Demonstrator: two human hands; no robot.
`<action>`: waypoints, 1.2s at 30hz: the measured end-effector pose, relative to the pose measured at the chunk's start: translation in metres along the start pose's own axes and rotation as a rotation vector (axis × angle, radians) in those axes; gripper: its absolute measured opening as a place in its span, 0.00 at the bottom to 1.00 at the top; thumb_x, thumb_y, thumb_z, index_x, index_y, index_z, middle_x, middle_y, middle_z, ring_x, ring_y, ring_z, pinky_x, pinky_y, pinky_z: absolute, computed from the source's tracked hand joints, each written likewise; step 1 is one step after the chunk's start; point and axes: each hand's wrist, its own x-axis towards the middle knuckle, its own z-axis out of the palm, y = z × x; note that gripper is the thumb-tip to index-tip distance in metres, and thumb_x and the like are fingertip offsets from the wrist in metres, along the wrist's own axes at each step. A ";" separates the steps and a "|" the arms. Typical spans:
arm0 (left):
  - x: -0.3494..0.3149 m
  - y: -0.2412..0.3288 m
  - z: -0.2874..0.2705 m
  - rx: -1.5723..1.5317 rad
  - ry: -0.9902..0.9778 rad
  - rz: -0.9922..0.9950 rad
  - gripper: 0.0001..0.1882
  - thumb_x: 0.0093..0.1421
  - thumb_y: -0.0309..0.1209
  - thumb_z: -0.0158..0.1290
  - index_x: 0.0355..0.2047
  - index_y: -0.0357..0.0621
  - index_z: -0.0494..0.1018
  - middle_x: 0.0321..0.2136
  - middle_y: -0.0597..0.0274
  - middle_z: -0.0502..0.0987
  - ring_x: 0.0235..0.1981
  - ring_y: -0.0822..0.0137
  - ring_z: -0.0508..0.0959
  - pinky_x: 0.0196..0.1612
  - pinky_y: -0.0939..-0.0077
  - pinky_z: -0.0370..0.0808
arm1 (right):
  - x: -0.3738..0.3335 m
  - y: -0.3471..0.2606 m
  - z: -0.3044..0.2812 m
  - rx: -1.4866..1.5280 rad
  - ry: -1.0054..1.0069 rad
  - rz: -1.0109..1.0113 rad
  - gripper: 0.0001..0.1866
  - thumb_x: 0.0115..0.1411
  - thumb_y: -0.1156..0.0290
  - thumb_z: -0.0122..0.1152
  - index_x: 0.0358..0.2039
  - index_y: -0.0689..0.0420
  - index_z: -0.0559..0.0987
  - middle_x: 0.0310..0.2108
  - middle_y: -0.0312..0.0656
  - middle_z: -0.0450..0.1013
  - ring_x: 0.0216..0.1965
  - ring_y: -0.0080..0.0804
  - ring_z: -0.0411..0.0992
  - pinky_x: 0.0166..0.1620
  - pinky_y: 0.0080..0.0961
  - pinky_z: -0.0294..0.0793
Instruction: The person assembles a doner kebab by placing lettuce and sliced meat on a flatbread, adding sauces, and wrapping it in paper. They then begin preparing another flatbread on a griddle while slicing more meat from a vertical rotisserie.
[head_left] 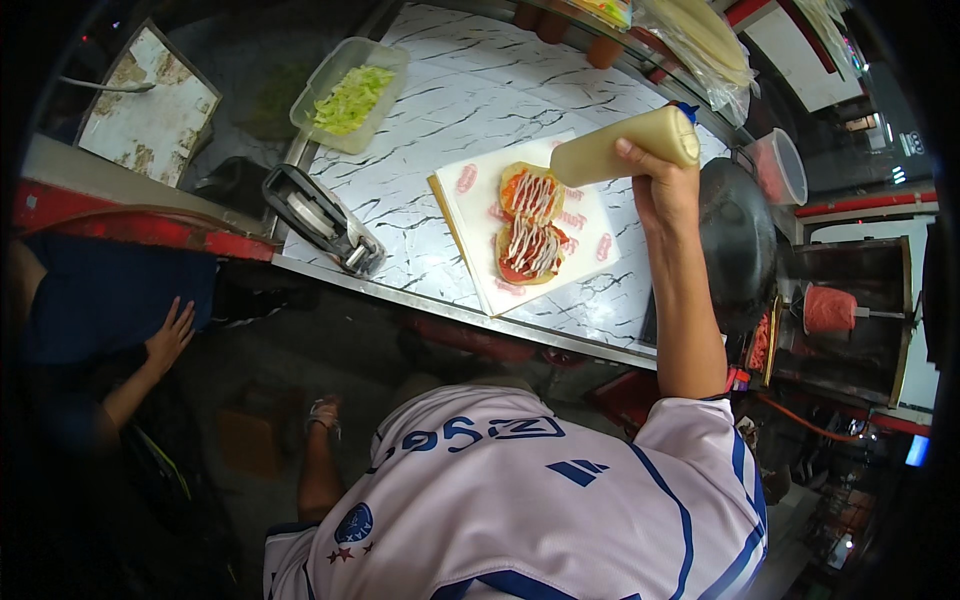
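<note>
My right hand is wrapped round a squeeze bottle of pale, creamy sauce. The bottle is tipped nearly flat, its far-left end close above an opened bun. The upper bun half and the lower half lie cut side up, covered in red sauce and white zigzag lines. Both rest on a stack of printed white paper on the marble-patterned counter. Down at my left side, below the counter edge, hangs my left hand; it is small and dark, so its fingers do not show clearly.
A plastic tub of shredded lettuce stands at the back left. A black tape dispenser-like device sits at the left corner. A dark round pan and a clear tub are on the right. Another person's hand is at left.
</note>
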 end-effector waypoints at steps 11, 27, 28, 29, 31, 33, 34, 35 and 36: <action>0.039 -0.016 -0.007 0.264 0.041 0.300 0.19 0.65 0.32 0.45 0.54 0.43 0.75 0.49 0.50 0.81 0.50 0.50 0.81 0.53 0.52 0.77 | 0.003 -0.065 0.026 -0.106 0.182 -0.141 0.31 0.56 0.74 0.69 0.58 0.61 0.65 0.47 0.45 0.73 0.46 0.37 0.75 0.53 0.35 0.75; 0.106 0.023 -0.107 0.170 -0.112 0.232 0.18 0.69 0.43 0.45 0.47 0.50 0.79 0.44 0.48 0.82 0.45 0.50 0.82 0.46 0.54 0.77 | -0.281 -0.013 -0.130 -0.835 0.054 0.866 0.39 0.50 0.67 0.67 0.63 0.62 0.66 0.53 0.48 0.72 0.54 0.37 0.71 0.60 0.33 0.69; 0.115 0.021 -0.108 0.241 -0.180 0.304 0.18 0.68 0.44 0.46 0.48 0.50 0.79 0.44 0.49 0.81 0.44 0.51 0.82 0.46 0.54 0.77 | -0.302 -0.015 -0.131 -0.687 0.164 0.814 0.38 0.50 0.68 0.66 0.62 0.62 0.66 0.51 0.47 0.72 0.54 0.36 0.72 0.58 0.32 0.69; 0.124 0.020 -0.111 0.381 -0.083 0.508 0.19 0.68 0.45 0.46 0.49 0.51 0.78 0.45 0.51 0.81 0.44 0.52 0.82 0.46 0.55 0.77 | -0.316 -0.011 -0.131 -0.610 0.175 0.700 0.39 0.49 0.69 0.65 0.63 0.61 0.65 0.51 0.45 0.71 0.53 0.33 0.70 0.58 0.30 0.68; 0.138 0.025 -0.116 0.655 0.054 0.967 0.21 0.67 0.48 0.47 0.52 0.52 0.77 0.45 0.53 0.81 0.43 0.54 0.82 0.46 0.56 0.77 | -0.334 -0.003 -0.133 -0.575 0.198 0.728 0.40 0.49 0.70 0.65 0.64 0.59 0.63 0.51 0.43 0.70 0.54 0.31 0.68 0.59 0.29 0.66; 0.141 0.040 -0.118 0.435 -0.127 0.584 0.20 0.67 0.47 0.47 0.51 0.51 0.78 0.46 0.51 0.81 0.45 0.51 0.81 0.47 0.55 0.76 | -0.341 0.006 -0.136 -0.584 0.094 0.889 0.41 0.49 0.71 0.65 0.65 0.58 0.62 0.53 0.42 0.69 0.56 0.30 0.66 0.60 0.30 0.65; 0.139 0.050 -0.118 0.348 -0.148 0.468 0.20 0.67 0.47 0.47 0.50 0.51 0.78 0.46 0.50 0.81 0.46 0.50 0.81 0.48 0.55 0.76 | -0.342 0.010 -0.137 -0.610 0.147 0.824 0.41 0.49 0.71 0.66 0.64 0.58 0.62 0.53 0.42 0.68 0.56 0.30 0.66 0.60 0.30 0.66; 0.134 0.059 -0.120 0.286 -0.151 0.398 0.19 0.68 0.46 0.47 0.49 0.51 0.79 0.47 0.49 0.81 0.47 0.49 0.80 0.49 0.55 0.76 | -0.343 0.013 -0.138 -0.640 0.157 0.732 0.40 0.50 0.71 0.66 0.64 0.58 0.62 0.52 0.42 0.68 0.56 0.31 0.66 0.59 0.30 0.66; 0.129 0.068 -0.124 0.243 -0.154 0.346 0.19 0.68 0.46 0.47 0.48 0.51 0.79 0.47 0.48 0.80 0.48 0.48 0.80 0.50 0.55 0.76 | -0.343 0.017 -0.140 -0.689 0.142 0.652 0.40 0.50 0.71 0.66 0.64 0.58 0.62 0.52 0.41 0.68 0.55 0.31 0.66 0.59 0.30 0.66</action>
